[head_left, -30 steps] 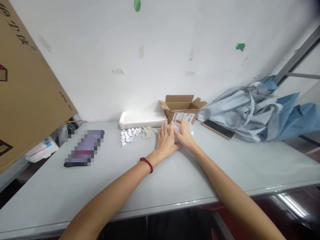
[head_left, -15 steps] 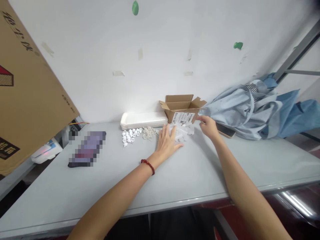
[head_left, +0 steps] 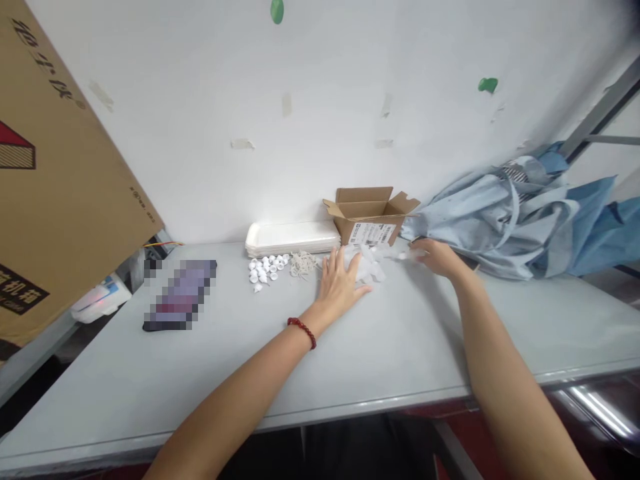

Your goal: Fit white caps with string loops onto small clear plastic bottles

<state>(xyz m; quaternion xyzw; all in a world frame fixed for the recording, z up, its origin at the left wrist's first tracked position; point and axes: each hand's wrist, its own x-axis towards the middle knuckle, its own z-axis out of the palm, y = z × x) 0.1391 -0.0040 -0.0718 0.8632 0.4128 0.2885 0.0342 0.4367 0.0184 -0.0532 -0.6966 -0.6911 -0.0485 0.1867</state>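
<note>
My left hand lies flat with fingers spread on the grey table, pressing the near edge of a crumpled clear plastic bag of small white parts. My right hand is stretched out to the right of the bag, fingers pinched on a small white piece at the bag's right end. Just behind the bag stands a small open cardboard box with a printed label. To the left lie a pile of small white caps and a tangle of pale rubber bands.
A stack of white trays sits against the wall. A blurred dark object lies at the table's left. A big cardboard carton leans in from the left. Light blue clothing is heaped at the back right.
My right hand left the bag beside my left hand and moved right, drawing the bag's right end out. My left hand stayed pressed on the bag.
</note>
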